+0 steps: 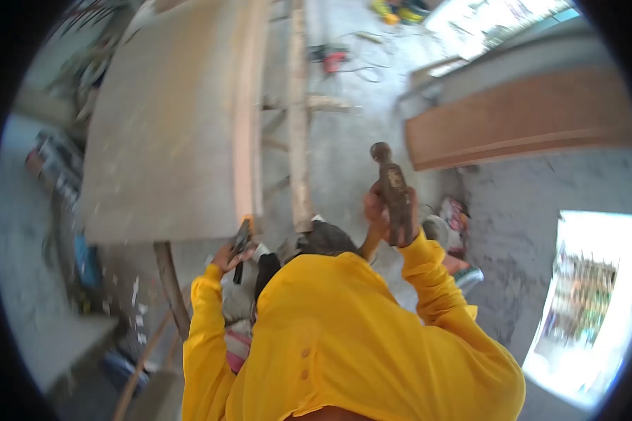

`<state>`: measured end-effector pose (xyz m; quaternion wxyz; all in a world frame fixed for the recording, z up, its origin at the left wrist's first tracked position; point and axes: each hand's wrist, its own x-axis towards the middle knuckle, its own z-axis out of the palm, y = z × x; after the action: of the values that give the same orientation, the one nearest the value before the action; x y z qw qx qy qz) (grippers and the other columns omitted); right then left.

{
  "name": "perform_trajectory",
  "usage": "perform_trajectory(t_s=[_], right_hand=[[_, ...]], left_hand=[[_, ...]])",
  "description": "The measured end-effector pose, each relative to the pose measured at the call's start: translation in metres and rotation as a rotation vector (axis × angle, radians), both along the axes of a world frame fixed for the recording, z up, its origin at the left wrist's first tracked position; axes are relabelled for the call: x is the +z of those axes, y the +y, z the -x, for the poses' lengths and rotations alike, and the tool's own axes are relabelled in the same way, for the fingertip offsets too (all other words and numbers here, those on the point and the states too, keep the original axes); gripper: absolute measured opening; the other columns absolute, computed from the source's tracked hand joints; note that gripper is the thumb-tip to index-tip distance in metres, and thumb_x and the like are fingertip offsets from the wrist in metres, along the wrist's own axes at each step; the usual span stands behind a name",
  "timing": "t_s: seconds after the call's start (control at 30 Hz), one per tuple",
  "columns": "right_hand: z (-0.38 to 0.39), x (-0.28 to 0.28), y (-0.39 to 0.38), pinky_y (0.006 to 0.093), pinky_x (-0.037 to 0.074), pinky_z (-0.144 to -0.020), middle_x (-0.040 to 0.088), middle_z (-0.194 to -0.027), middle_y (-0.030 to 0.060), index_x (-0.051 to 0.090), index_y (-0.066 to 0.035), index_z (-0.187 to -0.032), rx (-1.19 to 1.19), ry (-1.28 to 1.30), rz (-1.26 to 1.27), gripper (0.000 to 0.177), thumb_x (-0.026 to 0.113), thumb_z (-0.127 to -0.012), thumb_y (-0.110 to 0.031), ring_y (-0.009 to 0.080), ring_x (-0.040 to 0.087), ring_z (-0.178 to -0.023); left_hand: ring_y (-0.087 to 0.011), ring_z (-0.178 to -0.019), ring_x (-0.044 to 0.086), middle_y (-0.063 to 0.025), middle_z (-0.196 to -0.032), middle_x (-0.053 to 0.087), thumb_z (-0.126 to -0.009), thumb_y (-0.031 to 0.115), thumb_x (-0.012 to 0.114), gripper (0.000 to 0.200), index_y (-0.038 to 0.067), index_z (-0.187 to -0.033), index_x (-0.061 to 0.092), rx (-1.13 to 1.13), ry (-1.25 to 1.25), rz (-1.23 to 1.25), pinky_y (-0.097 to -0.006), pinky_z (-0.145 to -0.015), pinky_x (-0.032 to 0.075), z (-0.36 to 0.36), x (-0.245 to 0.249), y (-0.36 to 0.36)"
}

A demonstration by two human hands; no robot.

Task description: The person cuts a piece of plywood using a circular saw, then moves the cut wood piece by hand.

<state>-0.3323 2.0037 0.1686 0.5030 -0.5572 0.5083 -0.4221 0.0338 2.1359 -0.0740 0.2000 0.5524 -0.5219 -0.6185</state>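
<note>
My right hand (379, 210) is raised, closed around the handle of a ball-peen hammer (395, 184), whose rounded end points away from me. My left hand (225, 258) grips a dark hand tool that looks like pliers (241, 238), its tip at the near end of a pale wooden strip (246, 140). An orange spot shows at that tip, too blurred to identify. The strip runs along the right edge of a large wooden panel (161, 133).
Right of the panel stands a wooden rail (299, 119) with crosspieces. A red power tool (334, 60) and its cord lie on the floor. A brown board (527, 116) is at right. A leg (170, 281) supports the panel's near side.
</note>
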Motion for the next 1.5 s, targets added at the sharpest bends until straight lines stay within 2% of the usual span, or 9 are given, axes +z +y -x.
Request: perform_trajectory(t_s=[0.07,0.27,0.7,0.8,0.9,1.03,1.1,1.27,1.5], right_hand=[[0.006,0.001,0.023,0.0277,0.041,-0.051,0.052,-0.061,0.0041,0.056,-0.002,-0.074,-0.108,0.380,0.091,0.019,0.070,-0.079,-0.013,0.0099,0.046,-0.055],[0.009,-0.025,0.112,0.0289,0.041,-0.051,0.052,-0.059,0.0040,0.056,-0.004,-0.071,-0.440,0.545,0.058,0.021,0.072,-0.077,-0.016,0.0134,0.049,-0.053],[-0.015,-0.075,0.243,0.0329,0.048,-0.065,0.062,-0.071,0.0080,0.061,-0.004,-0.079,-0.303,0.373,-0.237,0.021,0.072,-0.076,-0.021,0.0164,0.059,-0.066],[-0.014,-0.088,0.250,0.0325,0.049,-0.058,0.061,-0.064,0.0059,0.063,-0.001,-0.081,-0.390,0.475,-0.386,0.019,0.067,-0.078,-0.019,0.0152,0.060,-0.059],[-0.008,-0.085,0.243,0.0319,0.050,-0.060,0.061,-0.065,0.0044,0.062,0.000,-0.083,-0.382,0.437,-0.509,0.021,0.066,-0.078,-0.020,0.0155,0.060,-0.061],[0.004,-0.111,0.260,0.0306,0.049,-0.065,0.061,-0.071,0.0043,0.061,0.000,-0.093,-0.427,0.212,-0.272,0.024,0.064,-0.080,-0.021,0.0156,0.060,-0.065],[0.005,-0.095,0.261,0.0310,0.049,-0.071,0.061,-0.074,0.0046,0.057,-0.001,-0.108,-0.351,0.440,-0.131,0.035,0.065,-0.082,-0.023,0.0160,0.059,-0.073],[0.008,-0.076,0.267,0.0311,0.045,-0.090,0.068,-0.098,0.0026,0.041,-0.003,-0.136,0.052,0.406,-0.419,0.065,0.071,-0.081,-0.016,0.0189,0.056,-0.104],[0.011,-0.104,0.277,0.0296,0.043,-0.095,0.054,-0.129,0.0117,0.032,-0.004,-0.143,0.079,0.344,-0.643,0.070,0.062,-0.080,-0.007,0.0170,0.057,-0.106]], left_hand=[[-0.0224,-0.100,0.063,-0.0094,-0.105,0.068,-0.081,0.041,0.069,0.050,0.001,-0.111,0.062,0.034,0.033,-0.181,-0.0338,-0.086,0.047,0.000,0.014,-0.005],[-0.0151,-0.083,0.062,-0.0081,-0.096,0.067,-0.076,0.025,0.076,0.042,-0.001,-0.107,0.063,0.201,0.150,-0.242,-0.0288,-0.076,0.049,0.005,-0.027,0.007],[-0.0170,-0.071,0.062,-0.0091,-0.088,0.064,-0.071,0.012,0.073,0.032,-0.002,-0.098,0.061,0.193,0.300,-0.345,-0.0309,-0.065,0.053,-0.015,-0.151,0.023],[-0.0177,-0.067,0.062,-0.0085,-0.084,0.063,-0.072,0.014,0.071,0.029,-0.003,-0.094,0.061,0.248,0.316,-0.359,-0.0322,-0.065,0.053,0.000,-0.097,0.013],[-0.0176,-0.066,0.062,-0.0087,-0.081,0.062,-0.073,0.014,0.069,0.029,-0.002,-0.095,0.060,0.255,0.390,-0.491,-0.0323,-0.062,0.051,-0.007,-0.129,0.016],[-0.0175,-0.066,0.061,-0.0088,-0.079,0.062,-0.072,0.014,0.068,0.032,-0.001,-0.098,0.059,0.364,0.505,-0.667,-0.0317,-0.059,0.049,-0.011,-0.077,0.008],[-0.0173,-0.067,0.060,-0.0080,-0.081,0.062,-0.072,0.017,0.069,0.036,0.000,-0.102,0.058,0.094,0.241,-0.392,-0.0312,-0.060,0.048,-0.014,-0.046,0.006],[-0.0177,-0.080,0.059,-0.0094,-0.092,0.059,-0.077,0.022,0.069,0.048,0.001,-0.116,0.050,-0.057,-0.077,-0.157,-0.0297,-0.071,0.049,-0.038,-0.031,0.039],[-0.0169,-0.074,0.055,-0.0052,-0.083,0.058,-0.079,0.022,0.063,0.035,0.000,-0.105,0.053,-0.012,-0.002,-0.313,-0.0312,-0.069,0.046,-0.066,0.055,0.052]])
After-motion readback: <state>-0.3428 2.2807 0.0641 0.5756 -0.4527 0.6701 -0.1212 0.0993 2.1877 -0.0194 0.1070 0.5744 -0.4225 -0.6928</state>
